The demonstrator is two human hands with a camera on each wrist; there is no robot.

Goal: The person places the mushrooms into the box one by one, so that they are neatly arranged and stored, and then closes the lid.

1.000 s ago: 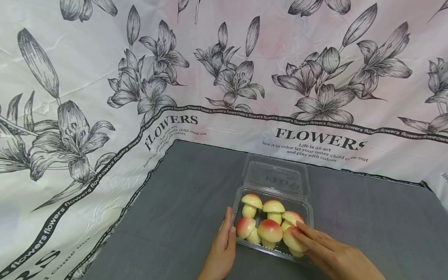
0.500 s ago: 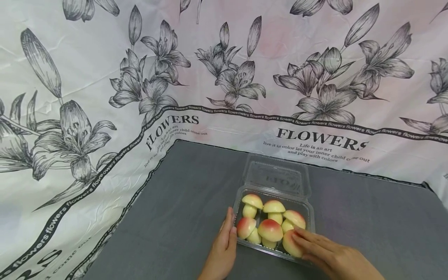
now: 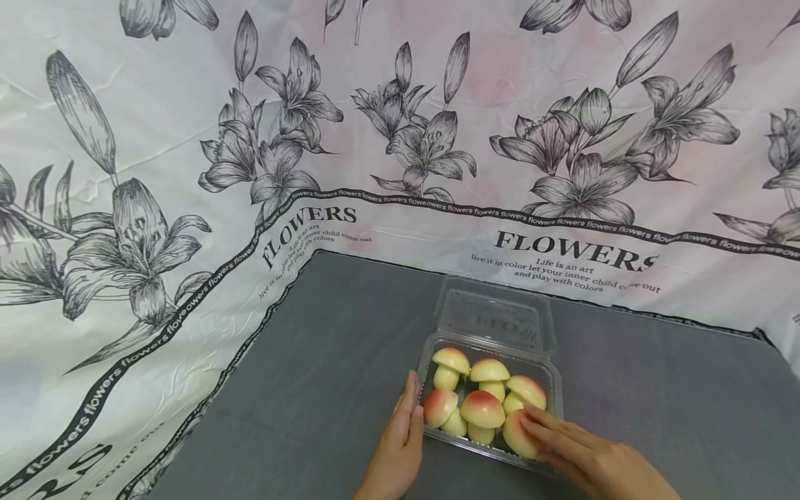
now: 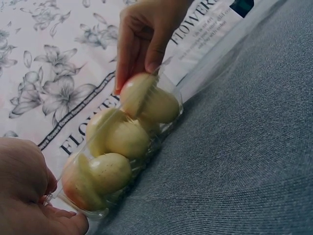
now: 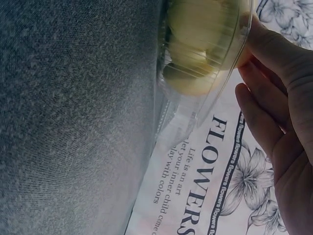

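An open clear plastic clamshell box point(image 3: 465, 444) holds several yellow toy mushrooms with red-tinged caps, in two rows. My left hand point(image 3: 394, 448) grips the box's left edge between thumb and fingers, as the left wrist view also shows. At the front right corner my right hand point(image 3: 594, 455) holds a toy mushroom point(image 3: 516, 436), its thumb and fingers at the cap. That mushroom lies tilted and the hand partly hides it. Beside it, the front middle mushroom point(image 3: 483, 410) shows its cap and stem. In the right wrist view, the box wall point(image 5: 234, 63) is near the thumb.
The box's transparent lid point(image 3: 494, 316) lies folded back towards the rear wall. Dark grey cloth point(image 3: 312, 368) covers the table. White fabric point(image 3: 425, 222) printed with lilies and lettering rises behind and at the left.
The front right mushroom has tilted and shifted slightly left under my right hand. My left hand and the box stay nearly still; the whole view drifts slightly.
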